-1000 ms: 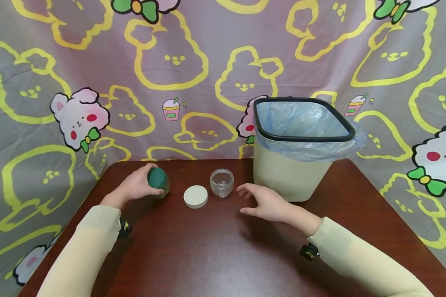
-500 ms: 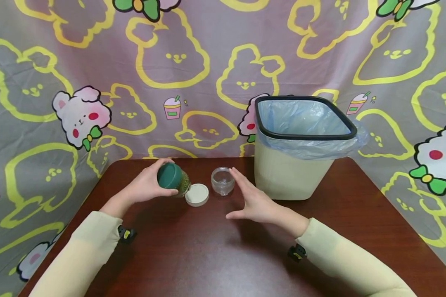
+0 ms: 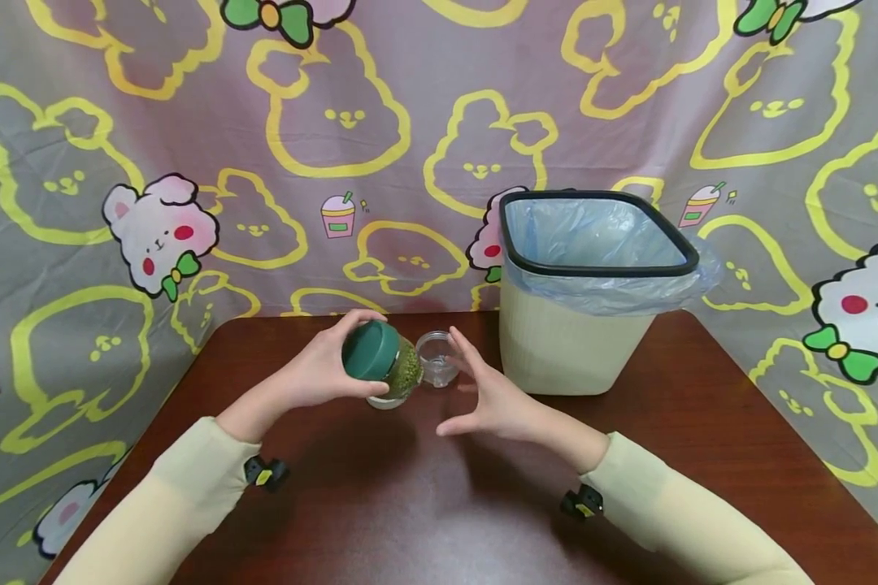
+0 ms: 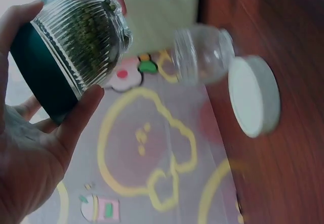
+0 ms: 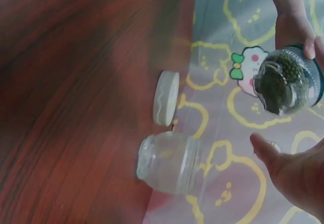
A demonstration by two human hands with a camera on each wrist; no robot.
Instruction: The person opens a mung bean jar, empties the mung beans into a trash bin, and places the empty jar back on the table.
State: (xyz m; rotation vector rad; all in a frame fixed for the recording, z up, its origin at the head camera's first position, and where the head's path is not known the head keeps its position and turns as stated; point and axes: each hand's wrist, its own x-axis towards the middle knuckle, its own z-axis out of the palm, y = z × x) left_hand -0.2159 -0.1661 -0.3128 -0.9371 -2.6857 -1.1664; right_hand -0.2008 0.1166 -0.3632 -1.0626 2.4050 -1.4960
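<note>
My left hand (image 3: pixel 329 366) grips a ribbed glass jar (image 4: pixel 83 37) by its dark green lid (image 3: pixel 371 351). The jar is tilted above the table, its base pointing right, and small green beans (image 3: pixel 404 370) lie inside. Beneath it, partly hidden in the head view, is a white round lid (image 4: pixel 254 96). Beside that stands an uncapped clear glass jar (image 5: pixel 169 163). My right hand (image 3: pixel 493 400) hovers just right of the clear jar, thumb and fingers spread apart, holding nothing; the bean jar is close to its left.
A cream trash bin (image 3: pixel 571 349) with a black rim and a blue plastic liner (image 3: pixel 593 231) stands at the back right of the dark wooden table (image 3: pixel 380 520). Behind the table hangs a patterned cloth (image 3: pixel 380 268).
My left hand has lifted the bean jar off the left side, carried it right and tilted it over the white lid. My right hand has moved slightly left, its fingers spreading wider.
</note>
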